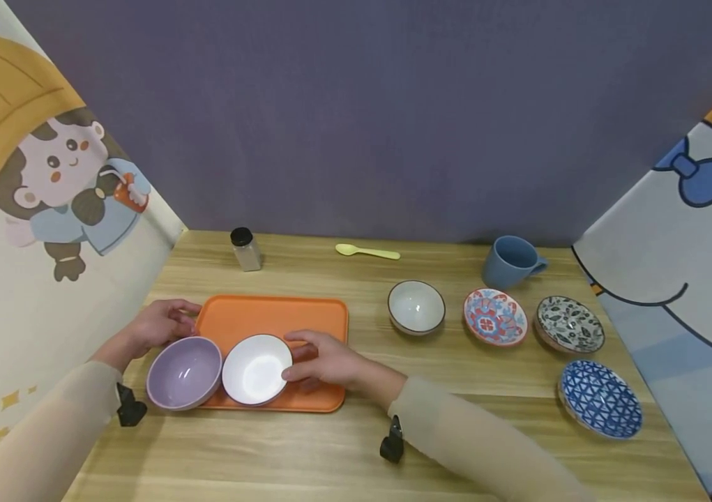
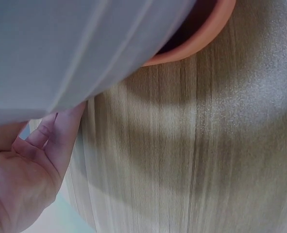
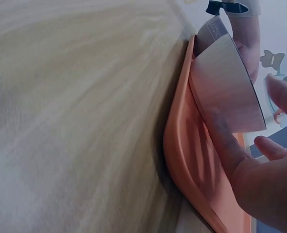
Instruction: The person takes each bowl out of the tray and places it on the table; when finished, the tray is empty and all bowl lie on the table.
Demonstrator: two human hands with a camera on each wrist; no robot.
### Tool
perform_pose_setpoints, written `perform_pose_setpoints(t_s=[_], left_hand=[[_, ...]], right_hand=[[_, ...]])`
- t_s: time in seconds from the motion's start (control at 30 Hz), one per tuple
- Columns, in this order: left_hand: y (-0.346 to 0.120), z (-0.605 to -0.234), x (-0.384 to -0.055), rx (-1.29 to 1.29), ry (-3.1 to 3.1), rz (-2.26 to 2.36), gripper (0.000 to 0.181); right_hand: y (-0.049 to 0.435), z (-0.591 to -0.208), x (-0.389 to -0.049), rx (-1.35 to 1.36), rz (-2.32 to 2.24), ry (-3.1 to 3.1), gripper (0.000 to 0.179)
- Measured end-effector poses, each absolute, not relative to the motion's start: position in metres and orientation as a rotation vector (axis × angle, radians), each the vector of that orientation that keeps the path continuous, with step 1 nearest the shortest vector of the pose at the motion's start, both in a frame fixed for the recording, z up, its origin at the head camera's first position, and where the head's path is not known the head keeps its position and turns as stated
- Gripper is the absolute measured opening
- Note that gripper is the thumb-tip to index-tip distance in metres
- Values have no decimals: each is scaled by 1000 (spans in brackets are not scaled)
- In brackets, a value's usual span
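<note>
A purple bowl (image 1: pixel 184 374) overlaps the left edge of an orange tray (image 1: pixel 314 317), and a white bowl (image 1: pixel 256 369) with a thin dark rim sits on the tray right beside it. My left hand (image 1: pixel 164 322) is at the far-left side of the purple bowl, its fingers loosely bent near the tray's corner; the bowl's wall hides part of them in the left wrist view. On the white bowl's right side, my right hand (image 1: pixel 327 361) rests its thumb against the wall, the other fingers extended and spread. The right wrist view shows the thumb (image 3: pixel 226 145) low on that wall.
Right of the tray stand a white bowl (image 1: pixel 416 307), a red-blue patterned bowl (image 1: pixel 495 317), a leaf-patterned bowl (image 1: pixel 569 325) and a blue patterned bowl (image 1: pixel 602 399). Along the back are a black-capped jar (image 1: pixel 247 252), a yellow spoon (image 1: pixel 368 252) and a blue mug (image 1: pixel 509 263).
</note>
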State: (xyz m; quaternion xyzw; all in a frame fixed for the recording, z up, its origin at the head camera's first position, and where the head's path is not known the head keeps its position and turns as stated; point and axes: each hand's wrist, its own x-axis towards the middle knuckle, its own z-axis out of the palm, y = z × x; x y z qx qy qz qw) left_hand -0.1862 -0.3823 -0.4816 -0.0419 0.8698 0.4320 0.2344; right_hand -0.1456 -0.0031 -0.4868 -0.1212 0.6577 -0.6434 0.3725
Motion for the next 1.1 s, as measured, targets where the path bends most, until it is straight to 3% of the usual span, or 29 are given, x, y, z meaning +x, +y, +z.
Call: perform_pose_setpoints(t_s=[0.6,1.1], left_hand=[[-385,-483,-184,-120,2391,1167,53],[-382,-484,-185,-114,2402,1181,53]], right_hand=[[-14,-489,-137,-219,-1688,1625,58],[-16,-493,-135,-130,-1760,1650,59]])
